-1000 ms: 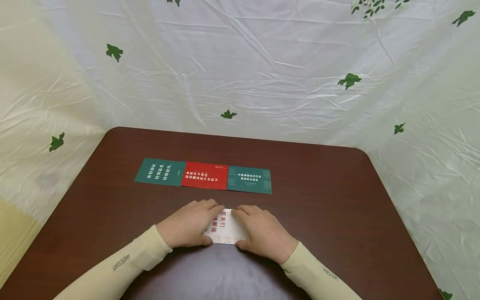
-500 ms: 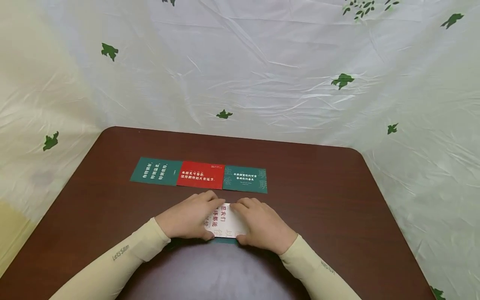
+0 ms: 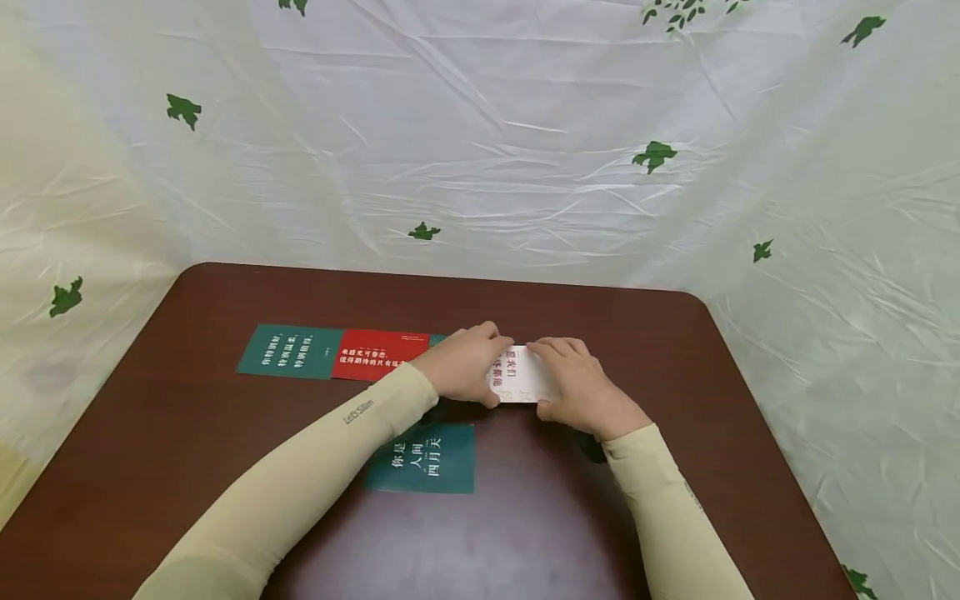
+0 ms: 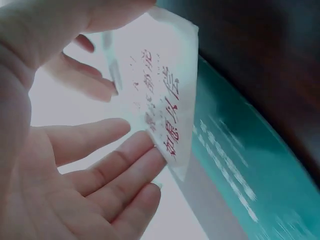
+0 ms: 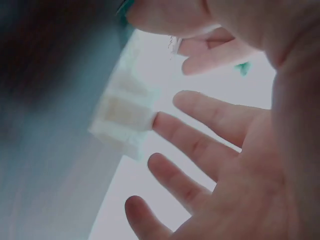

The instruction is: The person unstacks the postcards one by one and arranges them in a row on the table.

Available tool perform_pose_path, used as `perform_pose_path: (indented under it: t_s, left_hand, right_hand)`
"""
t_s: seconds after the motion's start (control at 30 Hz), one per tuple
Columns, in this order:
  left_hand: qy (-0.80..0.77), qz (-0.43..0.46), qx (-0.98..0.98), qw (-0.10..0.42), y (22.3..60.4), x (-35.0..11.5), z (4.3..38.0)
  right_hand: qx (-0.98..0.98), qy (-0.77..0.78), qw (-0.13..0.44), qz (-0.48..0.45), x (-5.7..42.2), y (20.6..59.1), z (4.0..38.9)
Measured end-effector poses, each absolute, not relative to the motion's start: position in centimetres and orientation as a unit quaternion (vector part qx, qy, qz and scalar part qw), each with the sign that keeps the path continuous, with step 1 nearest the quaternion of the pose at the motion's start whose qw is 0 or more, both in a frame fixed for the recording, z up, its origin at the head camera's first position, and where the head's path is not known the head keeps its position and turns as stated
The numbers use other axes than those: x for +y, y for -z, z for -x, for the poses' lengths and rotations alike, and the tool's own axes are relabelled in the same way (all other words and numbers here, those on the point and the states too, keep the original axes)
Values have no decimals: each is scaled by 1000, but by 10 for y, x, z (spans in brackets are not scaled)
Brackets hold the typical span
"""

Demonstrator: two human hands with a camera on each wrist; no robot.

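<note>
Both hands pinch a white card (image 3: pixel 528 377) with red characters, one at each side, above the table. My left hand (image 3: pixel 463 367) grips its left side, thumb on the near edge and fingers on the far edge; my right hand (image 3: pixel 588 392) holds the right side likewise. In the left wrist view the white card (image 4: pixel 160 85) is tilted, with a green card (image 4: pixel 235 155) behind it. The right wrist view shows the white card (image 5: pixel 125 100) blurred between thumb and fingers. A second green card (image 3: pixel 450 458) lies on the near table, partly under the left forearm.
At the back left, a green card (image 3: pixel 288 350) and a red card (image 3: pixel 375 352) lie side by side on the brown table (image 3: pixel 300 292). Another green card (image 3: pixel 437 340) continues the row, mostly hidden by the left hand. A white curtain (image 3: pixel 450 125) surrounds the table.
Both hands have lifted the white card and carried it forward and right. A green card on the near table has come into sight. The left hand now covers most of the row's right card.
</note>
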State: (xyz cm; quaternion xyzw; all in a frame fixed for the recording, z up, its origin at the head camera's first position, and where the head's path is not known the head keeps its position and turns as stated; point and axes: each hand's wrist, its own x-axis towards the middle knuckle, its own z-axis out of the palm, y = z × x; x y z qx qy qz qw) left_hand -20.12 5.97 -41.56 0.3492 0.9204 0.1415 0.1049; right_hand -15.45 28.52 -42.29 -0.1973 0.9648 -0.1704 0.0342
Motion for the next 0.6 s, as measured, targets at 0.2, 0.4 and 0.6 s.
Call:
perform_pose_path:
  t_s: [0.2, 0.4, 0.6]
  left_hand:
    - [-131, -354, 919, 113, 416, 98, 227]
    - [-127, -347, 918, 142, 420, 116, 241]
    - [-133, -350, 914, 158, 428, 132, 244]
  right_hand:
    - [968, 183, 58, 163, 317, 427, 178]
    - [965, 202, 76, 150, 333, 434, 189]
    - [967, 202, 85, 133, 348, 442, 190]
